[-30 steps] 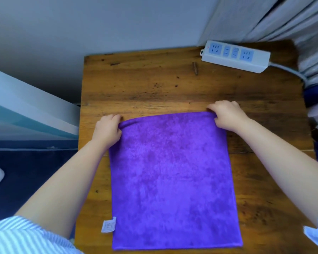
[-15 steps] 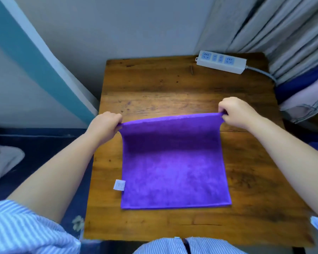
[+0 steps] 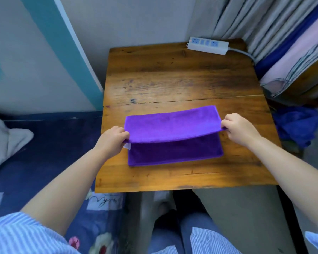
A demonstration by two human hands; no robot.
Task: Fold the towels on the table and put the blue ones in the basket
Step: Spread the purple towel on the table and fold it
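On the wooden table, purple towel lying lengthwise left-right, both hands pinching its raised folded-over corners, left hand, right hand

purple towel half-folded between left hand and right hand

A home bedroom: floral bedding, curtains, small wooden table, power strip.
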